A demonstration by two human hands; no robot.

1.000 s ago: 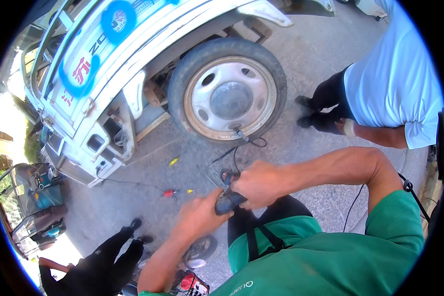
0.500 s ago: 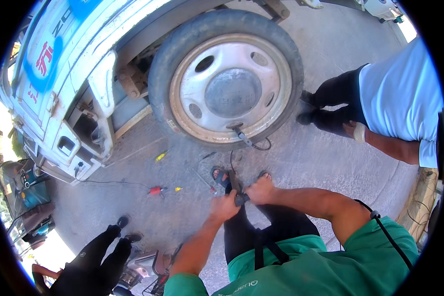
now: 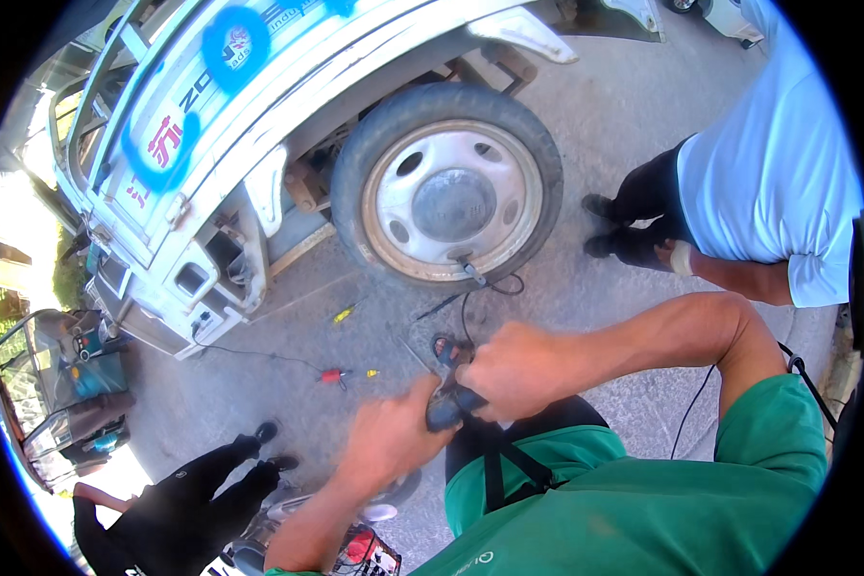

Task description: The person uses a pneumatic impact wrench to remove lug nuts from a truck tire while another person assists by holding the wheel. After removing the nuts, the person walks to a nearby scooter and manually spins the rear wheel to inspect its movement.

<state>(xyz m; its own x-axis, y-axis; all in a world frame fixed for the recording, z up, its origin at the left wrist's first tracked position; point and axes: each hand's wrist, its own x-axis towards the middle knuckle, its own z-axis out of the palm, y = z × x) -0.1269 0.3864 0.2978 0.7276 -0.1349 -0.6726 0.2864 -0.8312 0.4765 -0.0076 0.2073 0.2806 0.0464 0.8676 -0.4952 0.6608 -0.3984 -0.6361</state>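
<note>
My left hand (image 3: 384, 434) and my right hand (image 3: 514, 370) are both closed around the dark handle of a hand pump (image 3: 444, 413), side by side in front of my body. Most of the pump below the handle is hidden by my hands. A thin black hose (image 3: 465, 317) runs from beside the pump to a metal connector (image 3: 475, 275) at the lower rim of a wheel. That wheel (image 3: 454, 204) has a black tyre, a worn silver rim and a grey hub cap. One sandalled foot (image 3: 445, 349) shows just beyond my hands.
The wheel belongs to a white vehicle (image 3: 223, 158) on the left. A yellow-handled tool (image 3: 344, 314), a red object (image 3: 332, 376) on a wire and a metal rod (image 3: 413, 353) lie on the concrete. One person (image 3: 758, 173) stands at right, another (image 3: 178, 509) at lower left.
Both hands have come up closer to the camera, still gripping the pump handle. The view has shifted, and the wheel looks smaller and farther away. The hose stays connected.
</note>
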